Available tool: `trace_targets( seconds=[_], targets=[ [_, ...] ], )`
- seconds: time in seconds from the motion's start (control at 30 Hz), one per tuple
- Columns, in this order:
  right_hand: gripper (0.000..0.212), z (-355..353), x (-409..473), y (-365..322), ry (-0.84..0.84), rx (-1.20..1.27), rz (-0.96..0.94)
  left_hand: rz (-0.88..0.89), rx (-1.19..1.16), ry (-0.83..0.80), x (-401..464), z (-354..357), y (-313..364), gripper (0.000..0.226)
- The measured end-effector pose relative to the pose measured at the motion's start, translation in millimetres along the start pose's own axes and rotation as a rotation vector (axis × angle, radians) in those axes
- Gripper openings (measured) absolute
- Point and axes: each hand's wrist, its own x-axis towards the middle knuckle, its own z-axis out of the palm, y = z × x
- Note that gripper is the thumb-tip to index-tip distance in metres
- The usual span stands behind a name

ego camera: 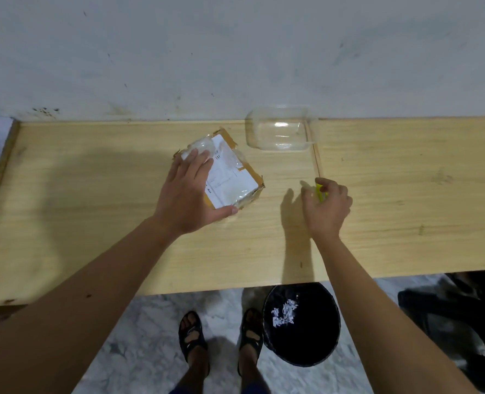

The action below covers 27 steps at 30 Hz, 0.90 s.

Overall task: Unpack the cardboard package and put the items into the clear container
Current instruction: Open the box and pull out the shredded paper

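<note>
A small cardboard package [232,172] with a white label and clear tape lies on the wooden table [93,209], turned at an angle. My left hand [190,194] rests flat on its near left part, fingers spread over the top and thumb along the near edge. To the right, my right hand [325,207] is closed around a small yellow tool [319,191], most of which is hidden by the fingers. A clear plastic container [281,129] stands empty at the back of the table, against the wall.
A black bin [302,325] with white paper scraps stands on the marble floor under the table's front edge, by my sandalled feet. A dark object [448,311] sits on the floor at lower right. The white wall [235,52] runs behind the table.
</note>
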Motion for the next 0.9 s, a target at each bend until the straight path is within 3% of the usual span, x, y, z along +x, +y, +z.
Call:
trace_targets(
  seconds=[0.1,0.23,0.43,0.53,0.7,0.9],
  targets=[
    [0.029,11,-1,-35,-0.125,0.165,-0.287,-0.104,-0.017,-0.075,-12,-15,-18,0.131],
    [0.038,27,3,-80,-0.343,0.227,-0.518,-0.182,-0.176,-0.113,-31,-31,-56,0.123],
    [0.076,50,19,-119,-0.789,0.283,-0.506,-0.317,-0.391,-0.112,-42,-39,-86,0.089],
    [0.087,61,31,-133,-0.916,0.27,-0.466,-0.441,-0.533,-0.063,-46,-37,-95,0.079],
    [0.081,69,28,-140,-0.846,0.189,-0.483,-0.649,-0.87,0.016,-47,-30,-96,0.052],
    [0.075,62,0,-128,-0.64,0.176,-0.51,-0.879,-0.88,0.244,-47,-24,-95,0.032]
  ],
)
